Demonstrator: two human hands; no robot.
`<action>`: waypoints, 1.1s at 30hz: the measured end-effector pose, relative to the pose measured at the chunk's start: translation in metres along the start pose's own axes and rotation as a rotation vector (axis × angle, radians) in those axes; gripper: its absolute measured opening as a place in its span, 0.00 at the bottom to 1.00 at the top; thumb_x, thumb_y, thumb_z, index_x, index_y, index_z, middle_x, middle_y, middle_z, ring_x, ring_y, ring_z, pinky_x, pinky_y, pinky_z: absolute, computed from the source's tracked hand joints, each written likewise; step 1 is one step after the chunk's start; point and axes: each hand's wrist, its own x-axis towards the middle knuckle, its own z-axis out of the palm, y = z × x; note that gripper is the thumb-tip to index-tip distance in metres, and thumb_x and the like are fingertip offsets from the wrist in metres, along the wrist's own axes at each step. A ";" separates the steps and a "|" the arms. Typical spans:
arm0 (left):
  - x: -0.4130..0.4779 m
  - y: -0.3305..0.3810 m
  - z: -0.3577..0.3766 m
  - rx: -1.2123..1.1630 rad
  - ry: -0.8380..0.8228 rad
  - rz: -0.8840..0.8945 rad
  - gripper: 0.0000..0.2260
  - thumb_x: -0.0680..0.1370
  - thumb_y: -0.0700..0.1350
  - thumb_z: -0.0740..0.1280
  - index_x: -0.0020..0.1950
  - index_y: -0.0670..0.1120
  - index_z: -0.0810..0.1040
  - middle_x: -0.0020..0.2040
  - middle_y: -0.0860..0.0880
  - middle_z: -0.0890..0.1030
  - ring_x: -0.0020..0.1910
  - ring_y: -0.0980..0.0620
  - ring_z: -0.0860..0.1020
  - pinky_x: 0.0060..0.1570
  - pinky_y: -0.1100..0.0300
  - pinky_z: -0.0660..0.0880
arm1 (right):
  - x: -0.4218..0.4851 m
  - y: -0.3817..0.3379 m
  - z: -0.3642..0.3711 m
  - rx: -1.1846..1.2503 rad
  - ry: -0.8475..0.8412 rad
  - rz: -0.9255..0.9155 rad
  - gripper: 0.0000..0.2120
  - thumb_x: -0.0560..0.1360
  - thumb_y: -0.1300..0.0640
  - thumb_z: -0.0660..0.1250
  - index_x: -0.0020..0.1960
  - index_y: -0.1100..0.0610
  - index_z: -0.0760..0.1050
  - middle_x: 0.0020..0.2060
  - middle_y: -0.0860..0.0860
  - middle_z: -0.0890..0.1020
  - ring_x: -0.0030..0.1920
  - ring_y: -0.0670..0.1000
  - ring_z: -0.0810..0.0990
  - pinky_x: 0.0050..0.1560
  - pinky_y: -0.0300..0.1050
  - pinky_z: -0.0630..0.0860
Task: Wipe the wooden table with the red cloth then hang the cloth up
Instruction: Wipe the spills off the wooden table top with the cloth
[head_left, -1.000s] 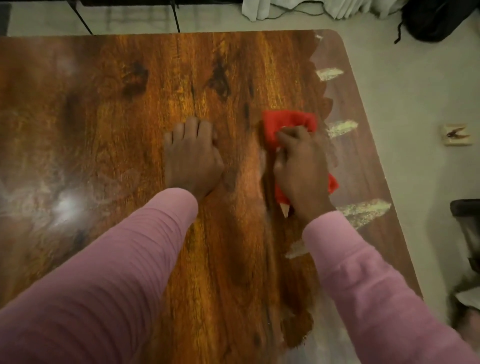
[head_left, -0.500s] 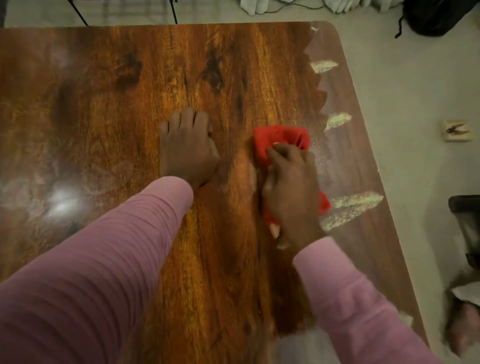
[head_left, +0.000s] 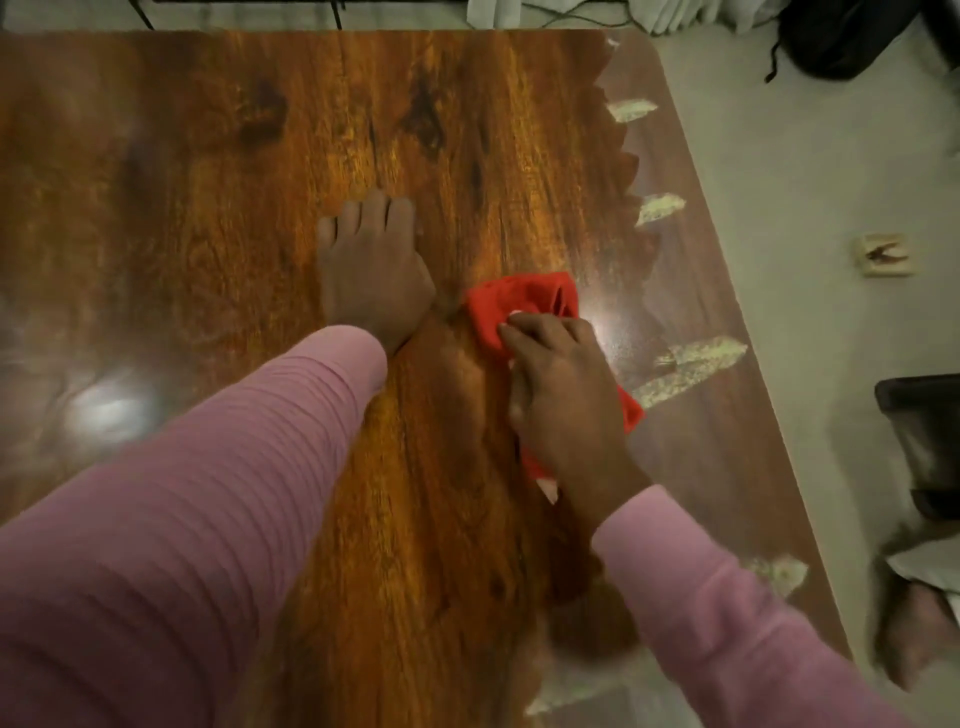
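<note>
The red cloth (head_left: 519, 301) has slid closer to the left grip (head_left: 371, 280) and now lies just beside it. The right grip (head_left: 566, 395) curls its fingers over the cloth, pressing it onto the surface (head_left: 208, 208) to rub. The left grip lies flat and holds nothing, likely bracing. To the right of the cloth, pale scuffs (head_left: 691, 371) line the edge. Beyond the cloth there is broad open wood.

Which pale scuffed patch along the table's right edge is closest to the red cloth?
The largest patch, third from the far corner, just right of the red cloth under the right hand; the others lie farther off.
</note>
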 end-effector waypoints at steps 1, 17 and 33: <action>-0.010 -0.001 -0.004 -0.024 0.003 -0.005 0.10 0.73 0.41 0.59 0.53 0.44 0.74 0.54 0.42 0.76 0.53 0.41 0.71 0.53 0.47 0.65 | 0.000 0.010 -0.004 -0.024 0.008 0.061 0.19 0.72 0.64 0.63 0.62 0.59 0.77 0.60 0.54 0.78 0.57 0.59 0.73 0.60 0.51 0.70; -0.119 0.009 -0.024 -0.204 -0.010 -0.070 0.10 0.70 0.44 0.56 0.47 0.47 0.72 0.48 0.45 0.75 0.49 0.42 0.71 0.48 0.49 0.65 | -0.049 0.000 -0.009 -0.055 0.073 0.157 0.16 0.73 0.65 0.62 0.60 0.60 0.78 0.59 0.56 0.79 0.58 0.60 0.73 0.60 0.49 0.67; -0.118 0.017 -0.020 -0.052 -0.075 0.029 0.07 0.73 0.43 0.60 0.49 0.46 0.75 0.50 0.44 0.74 0.50 0.42 0.71 0.49 0.47 0.64 | -0.098 -0.001 -0.013 -0.026 0.113 0.266 0.17 0.72 0.65 0.64 0.60 0.58 0.79 0.59 0.53 0.79 0.57 0.57 0.73 0.57 0.43 0.65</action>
